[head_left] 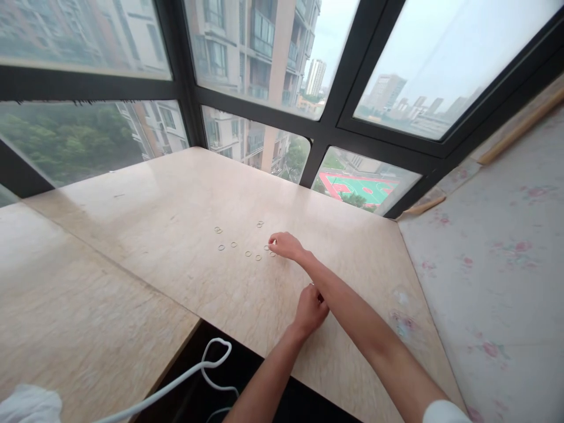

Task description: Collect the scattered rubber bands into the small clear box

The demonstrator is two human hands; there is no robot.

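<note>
Several small metal rings (233, 244) lie scattered on the beige stone windowsill (176, 200). My right hand (284, 244) reaches out over them, fingers pinched at the ring nearest it, at the right end of the group. My left hand (309, 309) rests closer to me on the sill, fingers curled shut; what it holds is hidden, partly behind my right forearm.
Large dark-framed windows (326, 129) bound the sill at the back. A floral mattress or cushion (497, 264) lies to the right. A white cord (207, 367) loops over a dark gap below the sill edge, and white cloth (26, 405) sits at bottom left.
</note>
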